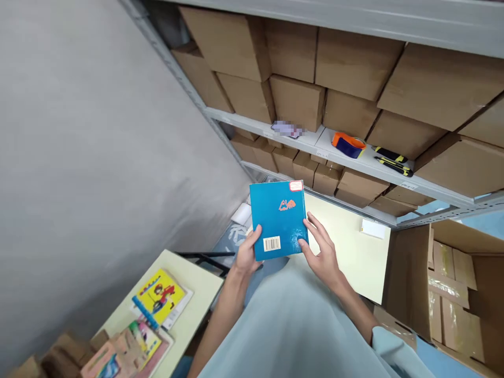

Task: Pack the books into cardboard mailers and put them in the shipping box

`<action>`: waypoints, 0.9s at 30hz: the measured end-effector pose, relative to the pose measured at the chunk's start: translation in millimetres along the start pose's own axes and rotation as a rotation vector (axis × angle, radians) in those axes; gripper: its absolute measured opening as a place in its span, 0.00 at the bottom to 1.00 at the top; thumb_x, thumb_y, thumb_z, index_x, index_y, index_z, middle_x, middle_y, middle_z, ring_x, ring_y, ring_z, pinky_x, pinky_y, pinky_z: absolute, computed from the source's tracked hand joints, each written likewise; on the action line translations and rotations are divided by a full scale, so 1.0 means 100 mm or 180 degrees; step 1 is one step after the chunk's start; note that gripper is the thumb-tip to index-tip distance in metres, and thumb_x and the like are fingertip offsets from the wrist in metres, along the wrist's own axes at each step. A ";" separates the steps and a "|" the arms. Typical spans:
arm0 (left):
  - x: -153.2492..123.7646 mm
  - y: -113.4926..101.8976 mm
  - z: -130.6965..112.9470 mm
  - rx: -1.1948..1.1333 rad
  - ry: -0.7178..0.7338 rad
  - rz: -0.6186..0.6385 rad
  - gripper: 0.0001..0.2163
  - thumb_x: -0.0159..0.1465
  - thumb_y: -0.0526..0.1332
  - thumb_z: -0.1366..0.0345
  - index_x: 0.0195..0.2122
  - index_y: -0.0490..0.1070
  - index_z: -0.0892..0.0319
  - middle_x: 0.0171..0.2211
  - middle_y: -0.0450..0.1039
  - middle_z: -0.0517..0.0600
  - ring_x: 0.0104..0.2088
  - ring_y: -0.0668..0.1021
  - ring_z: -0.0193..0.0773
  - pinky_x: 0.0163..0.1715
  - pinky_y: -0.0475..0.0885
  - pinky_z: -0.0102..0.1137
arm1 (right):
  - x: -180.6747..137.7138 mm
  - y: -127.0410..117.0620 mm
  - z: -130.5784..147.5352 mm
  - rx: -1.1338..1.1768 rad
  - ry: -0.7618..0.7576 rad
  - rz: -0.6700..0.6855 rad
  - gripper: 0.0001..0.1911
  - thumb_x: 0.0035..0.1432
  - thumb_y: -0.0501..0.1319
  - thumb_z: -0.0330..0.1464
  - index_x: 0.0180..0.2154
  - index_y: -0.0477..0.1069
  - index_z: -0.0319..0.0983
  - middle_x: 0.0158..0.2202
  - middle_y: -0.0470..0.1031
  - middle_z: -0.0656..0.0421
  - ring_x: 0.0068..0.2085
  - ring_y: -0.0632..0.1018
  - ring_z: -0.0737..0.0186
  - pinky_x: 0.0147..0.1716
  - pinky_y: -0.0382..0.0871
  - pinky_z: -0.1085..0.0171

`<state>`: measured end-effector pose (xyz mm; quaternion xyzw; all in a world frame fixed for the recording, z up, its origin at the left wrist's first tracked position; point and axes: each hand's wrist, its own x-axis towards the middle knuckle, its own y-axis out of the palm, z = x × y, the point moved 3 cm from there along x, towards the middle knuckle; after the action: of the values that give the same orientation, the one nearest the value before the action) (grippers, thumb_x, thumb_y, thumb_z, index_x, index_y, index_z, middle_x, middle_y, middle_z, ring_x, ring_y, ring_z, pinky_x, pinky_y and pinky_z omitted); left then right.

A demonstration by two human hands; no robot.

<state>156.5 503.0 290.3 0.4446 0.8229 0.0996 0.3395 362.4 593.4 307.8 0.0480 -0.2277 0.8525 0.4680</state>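
A blue book (280,226) with a barcode and a small orange picture on its cover is held up in front of me. My left hand (247,253) grips its lower left edge, thumb on the cover and fingers behind. At the right edge, my right hand (321,247) has its thumb on the lower right corner, with the fingers along the side. A red-bordered white label (295,186) sits at the book's top right corner.
Metal shelves (275,137) hold cardboard boxes, a tape roll (348,145), and box cutters (394,165). Picture books (160,296) lie on a table (197,281) at lower left. A pale table (350,252) stands behind my right hand, a large open carton (407,283) at right.
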 end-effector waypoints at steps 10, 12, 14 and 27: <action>0.60 0.96 0.23 0.2408 0.1080 0.1149 0.44 0.68 0.53 0.27 0.75 0.68 0.53 0.75 0.66 0.58 0.75 0.67 0.58 0.78 0.57 0.51 | 0.37 -0.05 -0.50 0.0683 0.0907 -0.0212 0.56 0.68 0.65 0.59 0.82 0.41 0.45 0.80 0.56 0.49 0.78 0.63 0.45 0.75 0.67 0.47; 0.62 1.00 0.32 0.2686 0.1166 0.1415 0.41 0.72 0.48 0.30 0.77 0.63 0.50 0.78 0.60 0.56 0.77 0.62 0.55 0.79 0.54 0.52 | 0.35 -0.08 -0.58 0.0826 0.1189 -0.0455 0.53 0.69 0.64 0.58 0.81 0.46 0.44 0.78 0.61 0.50 0.77 0.67 0.46 0.75 0.66 0.49; 0.68 0.99 0.34 0.2870 0.1154 0.1551 0.36 0.75 0.49 0.35 0.77 0.64 0.50 0.77 0.61 0.56 0.78 0.62 0.53 0.79 0.53 0.51 | 0.34 -0.14 -0.64 0.1016 0.1356 -0.0673 0.44 0.73 0.60 0.56 0.80 0.52 0.44 0.75 0.67 0.52 0.75 0.70 0.49 0.75 0.67 0.52; 1.15 0.32 0.02 0.0851 -0.1117 0.0942 0.35 0.48 0.83 0.43 0.47 0.82 0.65 0.44 0.87 0.62 0.46 0.88 0.59 0.54 0.83 0.48 | 0.44 0.25 -0.54 0.2547 0.2034 -0.0840 0.40 0.67 0.65 0.57 0.72 0.65 0.48 0.70 0.75 0.56 0.67 0.79 0.44 0.65 0.78 0.48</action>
<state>135.9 613.0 249.4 0.6114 0.6834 -0.0400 0.3970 324.7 639.8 264.0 -0.0111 0.2775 0.7787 0.5626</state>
